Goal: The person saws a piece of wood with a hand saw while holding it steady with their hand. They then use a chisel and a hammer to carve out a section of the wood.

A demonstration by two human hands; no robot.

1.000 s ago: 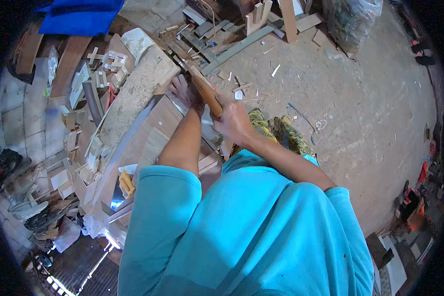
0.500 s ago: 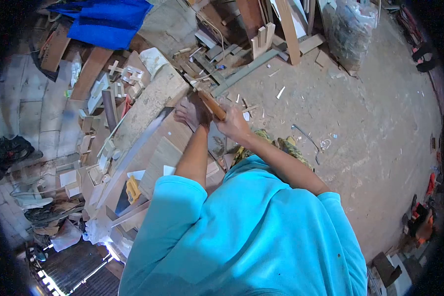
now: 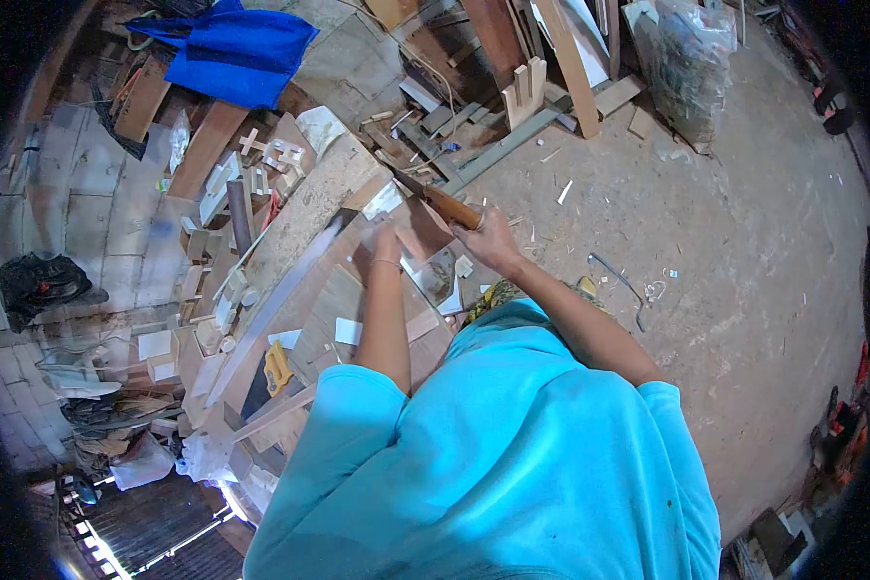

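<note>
My right hand [image 3: 494, 241] is wrapped round the orange-brown wooden handle [image 3: 451, 206] of a tool. Its dark far end reaches up and left to the corner of the cluttered workbench [image 3: 331, 184]. My left hand [image 3: 385, 246] is over the bench, left of the handle and apart from it; its fingers are smeared by motion. A brown wooden piece [image 3: 425, 232] lies between my hands. Just beyond my left hand is a white patch on the bench. Nearer my body, a white piece [image 3: 348, 331] rests on light boards.
Yellow-handled tool [image 3: 277, 368] on the bench at left. Small wooden blocks [image 3: 282, 155] and a blue bag [image 3: 237, 53] farther up. Boards [image 3: 572, 72] and a clear plastic sack [image 3: 691, 72] stand at the top. A bent rod [image 3: 619, 278] and scraps lie on the floor.
My right hand has moved right with the handle. My left hand has moved away from the handle, down over the bench, showing the white patch. The view has shifted slightly.
</note>
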